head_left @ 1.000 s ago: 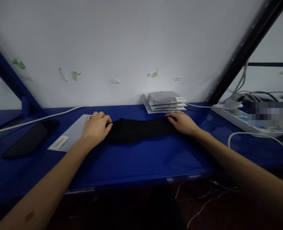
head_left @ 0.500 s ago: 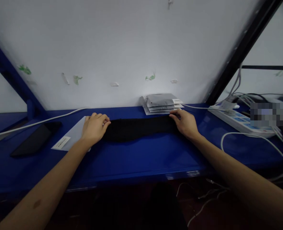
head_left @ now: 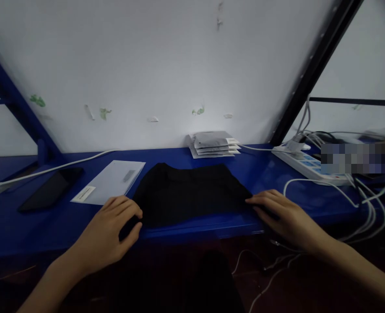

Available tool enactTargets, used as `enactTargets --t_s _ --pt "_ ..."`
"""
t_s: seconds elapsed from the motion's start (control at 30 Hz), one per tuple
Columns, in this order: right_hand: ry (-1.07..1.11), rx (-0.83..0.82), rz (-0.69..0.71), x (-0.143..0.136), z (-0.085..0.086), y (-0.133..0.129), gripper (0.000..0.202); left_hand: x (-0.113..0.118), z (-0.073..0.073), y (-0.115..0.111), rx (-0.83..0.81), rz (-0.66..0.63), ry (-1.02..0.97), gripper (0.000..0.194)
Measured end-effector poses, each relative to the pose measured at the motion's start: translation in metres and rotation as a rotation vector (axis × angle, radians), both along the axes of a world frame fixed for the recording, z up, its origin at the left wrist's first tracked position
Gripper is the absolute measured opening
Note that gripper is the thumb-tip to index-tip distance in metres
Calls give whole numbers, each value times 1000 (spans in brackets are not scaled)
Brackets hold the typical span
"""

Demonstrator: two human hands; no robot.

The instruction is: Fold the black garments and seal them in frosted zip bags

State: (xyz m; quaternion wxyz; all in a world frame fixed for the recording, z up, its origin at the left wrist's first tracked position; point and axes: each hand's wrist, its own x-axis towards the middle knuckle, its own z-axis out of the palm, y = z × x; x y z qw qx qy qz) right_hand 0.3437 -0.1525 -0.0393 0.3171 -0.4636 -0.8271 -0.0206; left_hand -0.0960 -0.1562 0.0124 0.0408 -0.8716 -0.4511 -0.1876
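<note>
A black cloth [head_left: 192,193] lies spread out on the blue table [head_left: 186,237], reaching close to its front edge. At the cloth's left side is my left hand [head_left: 114,230], its thumb and fingertips closed on the edge of the fabric. My right hand [head_left: 282,215] pinches the cloth's right corner between thumb and fingers. To the left of the cloth lies a flat white packet [head_left: 109,180] with a label at its near corner. Behind the cloth stands a stack of grey-white packets [head_left: 214,144].
A dark phone-like slab [head_left: 51,189] lies at the left, with a white cable [head_left: 58,165] behind it. On the right are a white power strip [head_left: 313,166] and tangled cables [head_left: 371,208]. A white wall [head_left: 166,65] rises behind the table.
Both hands have moved toward the table's front edge, and the cloth has gone from a narrow strip to a wider spread. The white packet at the left is now uncovered by my left hand.
</note>
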Motion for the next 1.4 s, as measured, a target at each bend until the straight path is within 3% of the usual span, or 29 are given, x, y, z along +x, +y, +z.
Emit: enactTargets --t_s 0.17,0.37,0.47,0.6,0.73,0.83,1.0,1.2,1.4 --pt "36 -97 -33 -4 -7 -8 21 -5 -11 -2 31 14 -61 20" --pt "189 4 -130 -21 13 4 19 15 12 3 175 5 -135 22" --pt "219 61 -124 -31 25 31 20 33 23 20 149 -2 -89 25" --pt "170 57 -92 -42 34 88 22 55 25 64 36 47 11 24" --pt "39 -31 -78 -46 29 138 27 70 19 104 76 26 199 25" --pt "-24 -91 -98 -46 20 155 35 75 16 118 90 -61 278 28" --pt "10 -93 -113 -45 12 151 37 67 10 124 42 -88 256 32" --pt "85 -105 -141 -47 14 141 31 52 6 128 63 -94 187 25" --pt "82 -96 -165 -45 12 142 28 56 6 127 71 -74 170 26"
